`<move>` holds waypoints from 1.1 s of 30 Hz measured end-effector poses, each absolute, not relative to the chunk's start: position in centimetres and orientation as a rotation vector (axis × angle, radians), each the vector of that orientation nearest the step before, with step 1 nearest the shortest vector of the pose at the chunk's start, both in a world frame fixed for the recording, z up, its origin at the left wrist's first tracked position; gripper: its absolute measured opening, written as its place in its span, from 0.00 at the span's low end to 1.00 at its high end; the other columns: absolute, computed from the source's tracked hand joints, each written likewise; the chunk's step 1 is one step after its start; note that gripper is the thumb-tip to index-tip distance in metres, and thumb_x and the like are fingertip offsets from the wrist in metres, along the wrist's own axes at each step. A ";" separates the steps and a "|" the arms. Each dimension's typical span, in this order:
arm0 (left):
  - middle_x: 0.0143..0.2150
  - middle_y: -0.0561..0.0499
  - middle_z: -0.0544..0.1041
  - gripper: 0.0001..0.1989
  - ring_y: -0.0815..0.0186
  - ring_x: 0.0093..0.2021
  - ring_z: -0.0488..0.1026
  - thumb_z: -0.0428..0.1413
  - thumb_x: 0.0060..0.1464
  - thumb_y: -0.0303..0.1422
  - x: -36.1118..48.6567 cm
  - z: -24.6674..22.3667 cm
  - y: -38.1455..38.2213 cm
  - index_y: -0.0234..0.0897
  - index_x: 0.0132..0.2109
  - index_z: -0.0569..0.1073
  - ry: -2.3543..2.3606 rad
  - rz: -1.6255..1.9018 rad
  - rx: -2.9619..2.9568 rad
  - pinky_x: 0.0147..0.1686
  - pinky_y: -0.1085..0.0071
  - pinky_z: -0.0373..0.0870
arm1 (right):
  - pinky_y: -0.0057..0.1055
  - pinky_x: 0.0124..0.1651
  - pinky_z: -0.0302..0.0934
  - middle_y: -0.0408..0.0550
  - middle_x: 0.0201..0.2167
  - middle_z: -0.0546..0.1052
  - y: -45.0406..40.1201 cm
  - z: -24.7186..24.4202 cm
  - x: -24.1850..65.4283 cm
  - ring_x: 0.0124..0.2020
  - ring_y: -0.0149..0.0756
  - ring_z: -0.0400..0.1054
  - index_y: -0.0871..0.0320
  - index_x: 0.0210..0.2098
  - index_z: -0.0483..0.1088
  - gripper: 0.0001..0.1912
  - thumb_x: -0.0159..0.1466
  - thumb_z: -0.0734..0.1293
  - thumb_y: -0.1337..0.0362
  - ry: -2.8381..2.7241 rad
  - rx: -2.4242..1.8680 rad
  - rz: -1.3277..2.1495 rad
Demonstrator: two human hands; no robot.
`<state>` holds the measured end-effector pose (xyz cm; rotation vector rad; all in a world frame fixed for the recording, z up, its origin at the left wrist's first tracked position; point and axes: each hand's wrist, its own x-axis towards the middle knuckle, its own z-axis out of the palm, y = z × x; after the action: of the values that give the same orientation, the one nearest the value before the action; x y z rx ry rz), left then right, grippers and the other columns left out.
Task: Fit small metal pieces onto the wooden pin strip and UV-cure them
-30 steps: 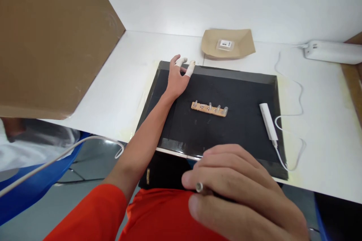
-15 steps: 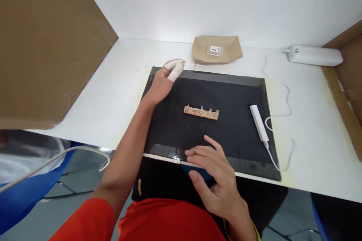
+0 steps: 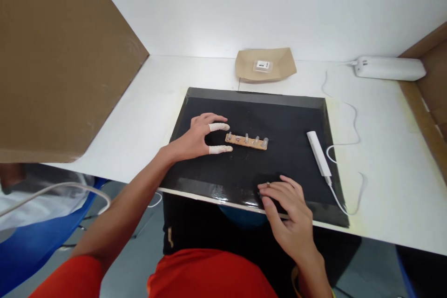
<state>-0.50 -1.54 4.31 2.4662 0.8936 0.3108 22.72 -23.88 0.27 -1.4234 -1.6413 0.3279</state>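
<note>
A narrow tan strip [image 3: 240, 141] with several small clear pegs or tubes standing along it lies on the black mat [image 3: 209, 172]. My left hand [image 3: 202, 137] is open at the strip's left end, its thumb and index finger in white finger cots and spread on either side of that end. No contact with the strip is visible. Nearer the mat's front edge, my right hand [image 3: 288, 214] has loosely curved fingers, with the thumb a little apart from them. A ring is on one finger. Whether a small dark thing lies under its fingertips is unclear.
A cardboard tray [image 3: 279, 67] holding a small clear case [image 3: 262, 66] stands behind the mat. On the mat's right side lies a white stick-shaped device [image 3: 319, 153] with a cable. A white power strip [image 3: 391, 68] sits back right; a brown panel [image 3: 70, 65] rises at left.
My left hand has come down from the mat's back edge to the strip's left end, with thumb and index finger parting. My right hand has shifted right, its thumb closer to the fingers.
</note>
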 end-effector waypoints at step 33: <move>0.52 0.52 0.86 0.08 0.55 0.60 0.76 0.61 0.65 0.30 0.6 2.2 -2.4 0.47 0.41 0.84 0.850 0.670 2.689 0.65 0.46 0.48 | 0.48 0.55 0.69 0.45 0.41 0.85 -23.9 -0.8 22.5 0.41 0.39 0.79 0.53 0.46 0.76 0.09 0.68 0.69 0.70 -1.768 -1.392 0.240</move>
<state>0.57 -2.43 2.19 2.6892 0.8502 0.6702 22.53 -23.94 -0.78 -1.3916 -1.7677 0.2397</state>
